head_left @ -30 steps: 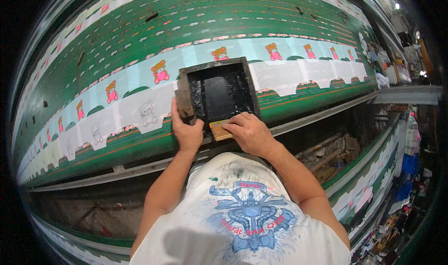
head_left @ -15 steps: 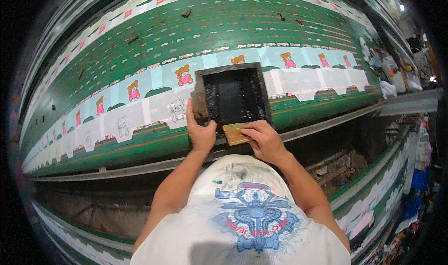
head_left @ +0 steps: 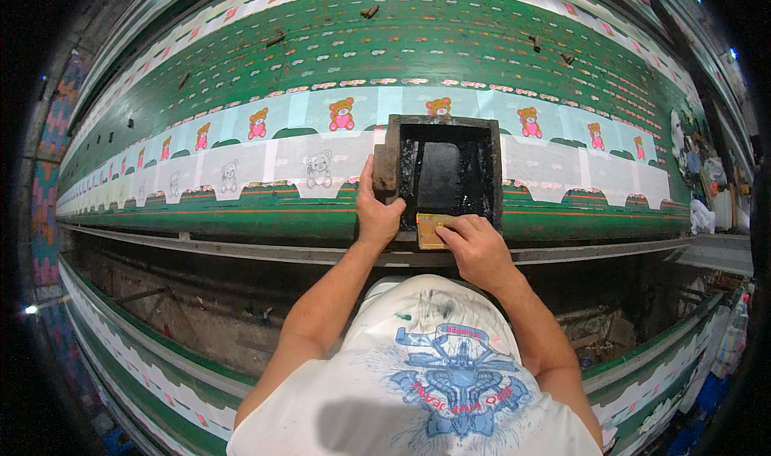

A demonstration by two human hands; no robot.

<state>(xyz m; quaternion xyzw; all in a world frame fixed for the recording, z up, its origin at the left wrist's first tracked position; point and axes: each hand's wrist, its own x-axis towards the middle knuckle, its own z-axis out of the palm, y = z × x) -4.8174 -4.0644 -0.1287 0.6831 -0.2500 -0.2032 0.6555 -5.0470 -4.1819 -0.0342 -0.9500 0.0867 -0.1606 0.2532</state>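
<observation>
Right hand (head_left: pixel 478 245) on the tan block (head_left: pixel 432 235), fingers pinching it, right at the near edge of the black frame (head_left: pixel 495 171)! The block lies just left of those knuckles, top edge parallel to the frame's near side, full length partly covered. Left hand (head_left: pixel 377 217), farther from it, thumb and forefinger spread at the frame's left side; gripping? Cannot tell.

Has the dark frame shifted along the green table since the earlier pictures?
No, not visibly: the dark frame sits just right of the same outlined bear, the same coloured bear at its far edge; the camera view shifted.
</observation>
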